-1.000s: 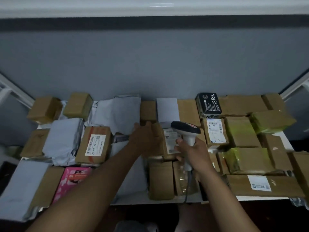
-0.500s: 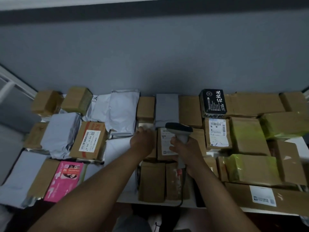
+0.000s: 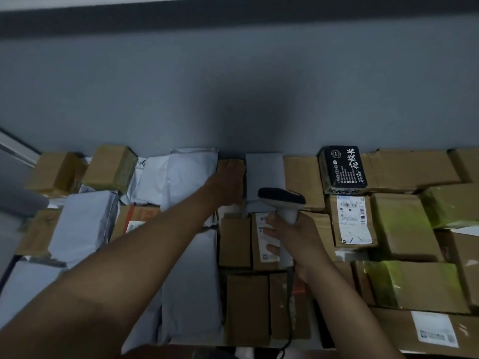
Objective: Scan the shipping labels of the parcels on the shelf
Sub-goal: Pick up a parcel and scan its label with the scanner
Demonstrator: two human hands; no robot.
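Note:
Brown cartons and grey mailer bags cover the shelf (image 3: 305, 346) in rows. My right hand (image 3: 303, 242) grips the handle of a white barcode scanner (image 3: 281, 198) with a dark head, held just above a brown box with a white label (image 3: 264, 237) in the middle row. Far forward, my left hand (image 3: 228, 185) rests on a small brown box (image 3: 232, 165) in the back row, between a grey mailer (image 3: 191, 177) and a grey flat parcel (image 3: 264, 174). Its fingers lie stretched over the box; motion blur hides any grip.
A black box with white characters (image 3: 342, 167) stands at the back right, above a labelled carton (image 3: 352, 221). Green-taped boxes (image 3: 404, 224) fill the right side. Another labelled carton (image 3: 435, 330) lies at the front right. A grey wall backs the shelf. The scanner's cable (image 3: 289, 330) hangs over the front edge.
My left hand has left the labelled box and reached forward to the small brown box in the back row. The scanner has stayed over the labelled box.

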